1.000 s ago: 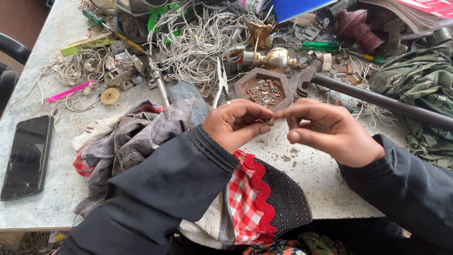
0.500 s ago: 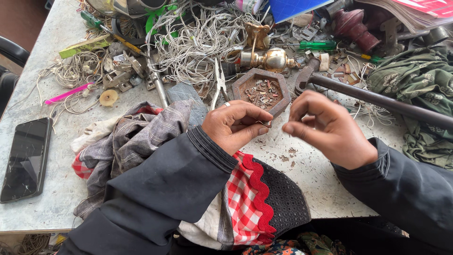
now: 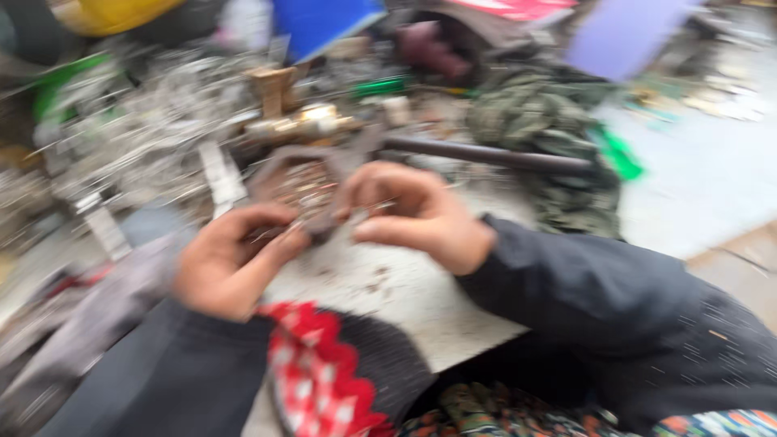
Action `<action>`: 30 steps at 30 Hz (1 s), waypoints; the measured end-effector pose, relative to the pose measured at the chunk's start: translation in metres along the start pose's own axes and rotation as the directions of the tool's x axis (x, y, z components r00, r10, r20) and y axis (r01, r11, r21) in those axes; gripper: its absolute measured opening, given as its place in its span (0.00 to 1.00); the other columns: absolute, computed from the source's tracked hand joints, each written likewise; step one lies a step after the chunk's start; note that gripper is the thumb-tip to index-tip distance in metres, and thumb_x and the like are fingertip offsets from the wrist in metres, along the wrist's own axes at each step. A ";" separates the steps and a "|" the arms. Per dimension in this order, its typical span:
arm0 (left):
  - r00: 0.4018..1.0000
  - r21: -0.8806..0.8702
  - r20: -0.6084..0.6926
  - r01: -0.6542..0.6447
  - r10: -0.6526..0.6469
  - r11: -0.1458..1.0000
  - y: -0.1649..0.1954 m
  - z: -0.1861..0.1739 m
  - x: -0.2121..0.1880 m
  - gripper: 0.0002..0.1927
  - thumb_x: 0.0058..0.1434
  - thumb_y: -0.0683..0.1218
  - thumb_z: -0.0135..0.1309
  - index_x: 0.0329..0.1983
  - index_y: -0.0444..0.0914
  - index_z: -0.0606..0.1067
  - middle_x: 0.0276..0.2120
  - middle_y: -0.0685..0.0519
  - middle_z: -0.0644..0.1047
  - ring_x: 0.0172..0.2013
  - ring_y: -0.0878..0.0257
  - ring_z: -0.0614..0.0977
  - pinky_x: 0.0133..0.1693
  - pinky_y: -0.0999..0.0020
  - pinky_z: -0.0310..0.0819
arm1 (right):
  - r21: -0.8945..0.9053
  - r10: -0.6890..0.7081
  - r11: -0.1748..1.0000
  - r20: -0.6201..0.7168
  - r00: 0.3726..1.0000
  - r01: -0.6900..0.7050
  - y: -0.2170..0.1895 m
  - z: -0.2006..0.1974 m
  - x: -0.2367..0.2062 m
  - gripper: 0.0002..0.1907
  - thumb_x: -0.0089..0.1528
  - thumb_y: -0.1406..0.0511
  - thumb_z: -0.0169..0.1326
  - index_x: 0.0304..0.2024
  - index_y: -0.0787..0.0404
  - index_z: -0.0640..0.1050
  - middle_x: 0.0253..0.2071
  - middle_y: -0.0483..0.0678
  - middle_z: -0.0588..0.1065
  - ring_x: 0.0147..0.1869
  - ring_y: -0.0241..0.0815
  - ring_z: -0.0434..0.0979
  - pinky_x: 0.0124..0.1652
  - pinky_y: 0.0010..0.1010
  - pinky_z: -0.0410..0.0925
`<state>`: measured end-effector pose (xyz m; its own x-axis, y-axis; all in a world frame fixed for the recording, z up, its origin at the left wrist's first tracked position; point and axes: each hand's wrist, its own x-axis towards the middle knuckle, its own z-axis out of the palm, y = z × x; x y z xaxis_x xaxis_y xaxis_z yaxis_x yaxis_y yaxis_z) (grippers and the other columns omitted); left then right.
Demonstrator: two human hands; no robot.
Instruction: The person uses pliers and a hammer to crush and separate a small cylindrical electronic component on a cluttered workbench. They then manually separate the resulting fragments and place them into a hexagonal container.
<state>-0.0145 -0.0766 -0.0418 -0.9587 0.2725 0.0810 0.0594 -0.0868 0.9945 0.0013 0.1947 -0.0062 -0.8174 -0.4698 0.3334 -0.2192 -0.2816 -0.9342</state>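
Observation:
The view is heavily motion-blurred. My left hand (image 3: pixel 231 259) and my right hand (image 3: pixel 413 214) are close together over the pale worktop (image 3: pixel 388 287), both in dark sleeves. Each hand's fingers are pinched on a small thin pale piece (image 3: pixel 368 212); what it is cannot be made out. Just beyond my fingertips sits a brown hexagonal dish (image 3: pixel 279 174) with several tiny metal parts in it.
A dark metal rod (image 3: pixel 486 154) runs right from the dish over a camouflage cloth (image 3: pixel 534 113). A tangle of pale wires (image 3: pixel 146 129) and a brass piece (image 3: pixel 303 121) lie behind. A red-and-white checked cloth (image 3: pixel 316 364) is by my lap.
The view has swung to the right and blurred. My hands have drawn slightly apart, still pinched in front of the dish.

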 end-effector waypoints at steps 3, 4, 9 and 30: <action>0.997 0.005 0.032 0.067 -0.067 0.998 -0.004 0.012 -0.005 0.16 0.59 0.35 0.60 0.51 0.29 0.76 0.44 0.49 0.82 0.44 0.65 0.84 0.47 0.73 0.78 | 0.194 0.020 0.981 0.028 0.999 -0.025 -0.002 -0.001 -0.008 0.06 0.70 0.71 0.57 0.42 0.62 0.72 0.56 0.52 0.74 0.62 0.41 0.76 0.62 0.37 0.72; 0.995 0.013 0.029 0.093 -0.094 0.996 -0.004 0.014 -0.007 0.16 0.58 0.34 0.60 0.50 0.29 0.76 0.43 0.48 0.82 0.44 0.64 0.84 0.46 0.73 0.78 | 0.256 0.023 0.966 0.036 0.999 -0.031 -0.002 -0.001 -0.009 0.06 0.71 0.71 0.57 0.42 0.62 0.71 0.55 0.52 0.74 0.62 0.40 0.76 0.62 0.36 0.72; 0.966 0.093 0.113 0.225 -0.234 0.970 -0.002 0.013 -0.008 0.16 0.59 0.34 0.59 0.51 0.29 0.77 0.41 0.48 0.82 0.42 0.64 0.83 0.43 0.71 0.78 | 0.333 0.050 0.939 0.098 0.994 -0.080 0.000 -0.001 -0.015 0.08 0.74 0.69 0.57 0.46 0.63 0.70 0.48 0.50 0.75 0.55 0.38 0.77 0.57 0.32 0.72; 0.976 0.239 0.125 0.144 -0.177 0.960 0.006 0.027 -0.013 0.13 0.57 0.35 0.59 0.47 0.32 0.76 0.38 0.49 0.82 0.40 0.64 0.85 0.42 0.70 0.81 | -0.649 -0.188 0.730 0.110 0.976 0.214 -0.017 0.011 -0.015 0.11 0.66 0.70 0.61 0.46 0.61 0.72 0.41 0.48 0.73 0.45 0.43 0.77 0.43 0.33 0.73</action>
<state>0.0053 -0.0547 -0.0351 -0.9117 0.4011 -0.0888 -0.0143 0.1849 0.9826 0.0230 0.1978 0.0061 -0.6981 -0.4974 0.5151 -0.6806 0.2375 -0.6931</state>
